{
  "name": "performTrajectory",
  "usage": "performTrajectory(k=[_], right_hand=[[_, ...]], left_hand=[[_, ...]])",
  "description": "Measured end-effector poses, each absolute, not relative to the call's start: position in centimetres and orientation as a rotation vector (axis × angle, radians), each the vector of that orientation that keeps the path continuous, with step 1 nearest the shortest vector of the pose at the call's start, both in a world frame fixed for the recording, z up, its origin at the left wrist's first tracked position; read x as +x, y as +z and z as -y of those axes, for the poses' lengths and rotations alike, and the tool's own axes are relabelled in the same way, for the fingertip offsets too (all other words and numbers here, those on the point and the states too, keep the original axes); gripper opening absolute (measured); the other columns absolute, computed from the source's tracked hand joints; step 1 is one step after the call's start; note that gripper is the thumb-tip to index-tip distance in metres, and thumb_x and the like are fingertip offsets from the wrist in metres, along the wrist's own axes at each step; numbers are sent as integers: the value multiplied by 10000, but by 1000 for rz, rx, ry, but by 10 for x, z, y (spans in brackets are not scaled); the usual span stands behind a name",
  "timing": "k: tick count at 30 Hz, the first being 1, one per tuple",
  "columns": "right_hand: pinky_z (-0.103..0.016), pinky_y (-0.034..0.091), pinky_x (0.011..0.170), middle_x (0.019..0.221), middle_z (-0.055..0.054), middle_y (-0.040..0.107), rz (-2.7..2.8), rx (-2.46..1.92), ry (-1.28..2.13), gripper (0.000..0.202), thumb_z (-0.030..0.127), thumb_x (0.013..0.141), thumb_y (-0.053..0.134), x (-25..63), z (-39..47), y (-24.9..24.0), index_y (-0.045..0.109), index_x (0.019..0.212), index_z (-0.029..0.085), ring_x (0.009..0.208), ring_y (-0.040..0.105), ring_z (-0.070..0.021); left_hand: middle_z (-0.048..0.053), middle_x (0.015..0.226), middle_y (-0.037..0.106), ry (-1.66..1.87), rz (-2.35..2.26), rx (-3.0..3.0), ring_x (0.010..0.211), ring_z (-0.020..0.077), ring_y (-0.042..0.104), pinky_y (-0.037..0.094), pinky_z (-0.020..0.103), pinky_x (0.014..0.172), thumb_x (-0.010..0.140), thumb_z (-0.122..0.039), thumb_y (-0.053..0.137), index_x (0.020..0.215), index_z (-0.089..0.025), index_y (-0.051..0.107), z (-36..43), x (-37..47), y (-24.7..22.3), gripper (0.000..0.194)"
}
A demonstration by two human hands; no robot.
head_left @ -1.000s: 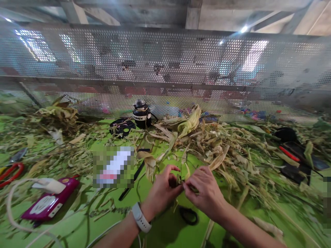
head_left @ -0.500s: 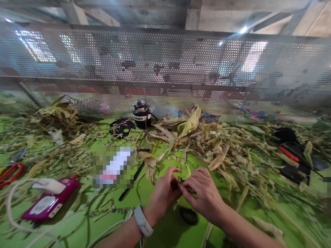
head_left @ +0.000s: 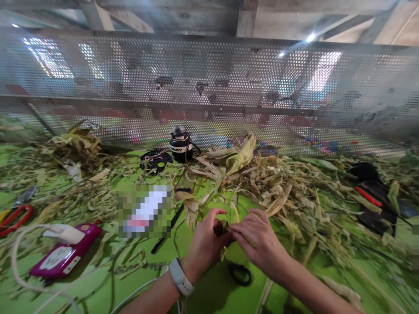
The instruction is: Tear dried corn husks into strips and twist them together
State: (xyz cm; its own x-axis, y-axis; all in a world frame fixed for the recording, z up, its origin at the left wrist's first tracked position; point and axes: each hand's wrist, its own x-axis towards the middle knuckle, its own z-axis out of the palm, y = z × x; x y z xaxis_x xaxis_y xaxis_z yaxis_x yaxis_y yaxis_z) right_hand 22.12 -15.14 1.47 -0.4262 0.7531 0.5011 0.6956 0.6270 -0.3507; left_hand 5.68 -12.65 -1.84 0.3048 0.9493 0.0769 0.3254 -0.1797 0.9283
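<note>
A black ring [head_left: 240, 274] lay on the green table [head_left: 209, 301] at lower center. Just above it, your left hand [head_left: 209, 242] curled around a small plant strip [head_left: 223, 253], and your right hand [head_left: 258, 237] pinched at its upper end. The strip was in hand, not set down, and seemed unfinished; how much was left could not be told. Loose husks [head_left: 278, 200] lay beyond, unsorted, with a black bottle [head_left: 181, 146] at upper center, before a mesh screen [head_left: 209, 87].

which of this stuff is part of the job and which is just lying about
Part of the job, it seems:
- left hand, right hand
- small piece between them
- perhaps dry husks

Apparently lying about:
- power strip
- black jar
- black ring
</note>
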Motion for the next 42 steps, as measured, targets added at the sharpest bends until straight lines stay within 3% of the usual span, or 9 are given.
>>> performTrajectory(k=[7, 13, 22, 28, 32, 35, 42], right_hand=[[-352, 373, 793, 709, 18, 650, 2098, -1310, 216, 150, 136, 824, 566, 220, 151, 12, 471, 913, 211, 776, 581, -187], [-329, 403, 746, 779, -22, 622, 2231, -1219, 243, 133, 79, 815, 490, 216, 152, 10, 470, 869, 200, 770, 564, -182], [-321, 421, 756, 784, -5, 620, 2155, -1269, 386, 237, 31, 725, 488, 219, 149, 16, 485, 885, 205, 779, 578, -174], [-389, 403, 793, 896, -61, 603, 2047, -1366, 229, 214, 130, 713, 578, 223, 148, 15, 524, 910, 193, 893, 523, -236], [-373, 398, 833, 903, -38, 618, 2125, -1302, 454, 71, 236, 783, 565, 237, 141, 27, 587, 841, 201, 924, 527, -220], [-343, 404, 799, 753, -12, 624, 2169, -1350, 550, 240, 224, 870, 452, 239, 137, 27, 604, 688, 190, 815, 557, -184], [-222, 461, 649, 686, 30, 655, 2148, -1212, 961, 226, 70, 780, 497, 233, 139, 17, 668, 693, 191, 656, 596, -123]], left_hand=[[-70, 546, 511, 850, -1276, 1784, 500, 138, 478, 280, 230, 489, 768, -359, 617, 1263, -152, 392, 131, 58, -11, 582], [5, 593, 621, 782, -1343, 2040, 478, 176, 525, 255, 258, 473, 810, -273, 542, 1306, -172, 398, 138, 58, -21, 526], [70, 705, 675, 796, -1243, 2218, 605, 220, 591, 383, 301, 559, 828, -229, 505, 1280, -186, 446, 141, 58, -20, 457], [7, 661, 657, 862, -1093, 2139, 584, 169, 565, 410, 274, 590, 825, -239, 531, 1272, -198, 413, 135, 55, -18, 464], [3, 684, 659, 852, -977, 2214, 602, 165, 576, 426, 269, 615, 840, -283, 546, 1311, -200, 378, 134, 54, -17, 507], [28, 728, 670, 783, -959, 2351, 663, 190, 594, 426, 290, 641, 853, -290, 537, 1346, -197, 359, 136, 54, -16, 533], [26, 726, 675, 605, -819, 2430, 671, 210, 591, 428, 322, 660, 815, -325, 591, 1386, -207, 323, 137, 54, -21, 642]])
